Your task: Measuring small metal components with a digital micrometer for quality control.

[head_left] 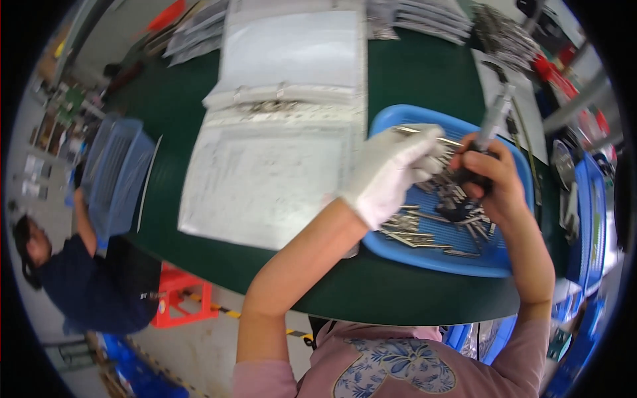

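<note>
My left hand (398,169), in a white glove, is closed in a pinch on a thin shiny metal rod (451,141) over a blue plastic basket (451,266). Bare and closed, my right hand (494,174) grips a caliper (494,119) with a silver beam and a dark body, tilted up and away. The caliper's lower end is blurred, and I cannot tell whether it touches the rod. Loose metal pins (408,232) lie in several directions on the basket's bottom, below both hands.
An open ring binder (265,179) with plastic sleeves lies left of the basket on the green table (405,285). Bagged parts (431,20) are stacked at the back. At far left, a person (99,285) sits near a blue crate (116,172) and a red stool (179,298).
</note>
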`<action>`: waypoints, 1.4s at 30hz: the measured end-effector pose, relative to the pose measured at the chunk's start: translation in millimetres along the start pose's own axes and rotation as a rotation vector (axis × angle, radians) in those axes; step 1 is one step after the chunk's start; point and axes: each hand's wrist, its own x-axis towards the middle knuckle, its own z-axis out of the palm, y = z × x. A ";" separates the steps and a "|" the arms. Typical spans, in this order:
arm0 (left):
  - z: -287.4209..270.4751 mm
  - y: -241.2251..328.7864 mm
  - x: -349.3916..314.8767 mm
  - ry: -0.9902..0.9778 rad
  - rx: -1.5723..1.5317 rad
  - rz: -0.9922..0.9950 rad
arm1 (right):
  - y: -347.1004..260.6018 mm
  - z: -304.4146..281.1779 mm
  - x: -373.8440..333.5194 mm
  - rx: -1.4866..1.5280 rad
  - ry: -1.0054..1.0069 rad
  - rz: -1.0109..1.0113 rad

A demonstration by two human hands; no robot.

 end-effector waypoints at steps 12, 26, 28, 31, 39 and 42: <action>-0.2 -4.3 -0.7 -0.055 0.016 -0.058 | 8.9 1.9 1.4 -0.196 0.151 -0.123; -10.3 -16.2 11.1 -0.093 -0.166 -0.103 | 26.9 -22.7 12.9 -0.184 0.140 -0.308; -8.8 -17.2 10.1 -0.195 -0.256 -0.117 | 18.1 -30.2 5.9 -0.089 0.074 -0.311; -3.5 -20.0 14.7 -0.244 -0.287 -0.152 | 13.8 -36.6 4.4 -0.002 0.084 -0.398; -1.2 -18.5 20.2 -0.317 -0.316 -0.149 | -24.3 -11.8 19.5 0.139 0.242 -0.325; -11.2 -9.9 12.1 -0.252 -0.327 -0.115 | -33.0 -2.1 24.0 0.155 0.245 -0.293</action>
